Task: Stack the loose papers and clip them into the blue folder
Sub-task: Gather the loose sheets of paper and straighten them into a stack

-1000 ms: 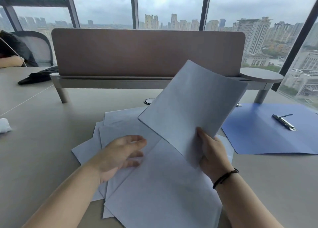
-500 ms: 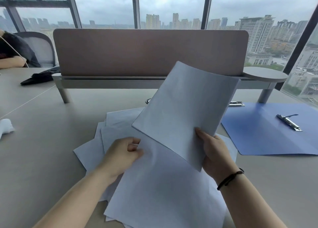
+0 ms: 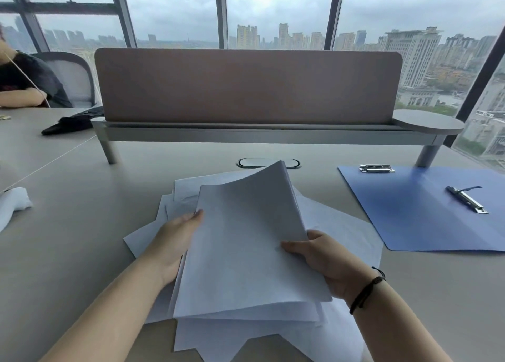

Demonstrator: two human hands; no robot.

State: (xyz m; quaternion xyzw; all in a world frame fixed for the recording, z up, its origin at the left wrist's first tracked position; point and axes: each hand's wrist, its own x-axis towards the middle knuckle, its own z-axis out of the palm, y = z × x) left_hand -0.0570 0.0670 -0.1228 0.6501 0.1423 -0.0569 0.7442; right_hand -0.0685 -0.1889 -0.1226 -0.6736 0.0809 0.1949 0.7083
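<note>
Now: both hands [image 3: 246, 252] grasping papers [image 3: 246, 252] | blue folder [image 3: 410, 219] open rightward | divider [image 3: 246, 85] behind

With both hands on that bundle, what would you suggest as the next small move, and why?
Probably square the bundle on the desk: both hands, left and right, grip it, yet its edges look uneven, loose sheets remain underneath, and the folder lies open.

- Sheet bundle [image 3: 246, 241], held tilted up in the right hand [image 3: 325, 263] a second ago, now lowered flatter over the loose papers [image 3: 344, 225].
- Left hand [image 3: 175, 241], earlier on the loose papers, now grips the bundle's left edge.
</note>
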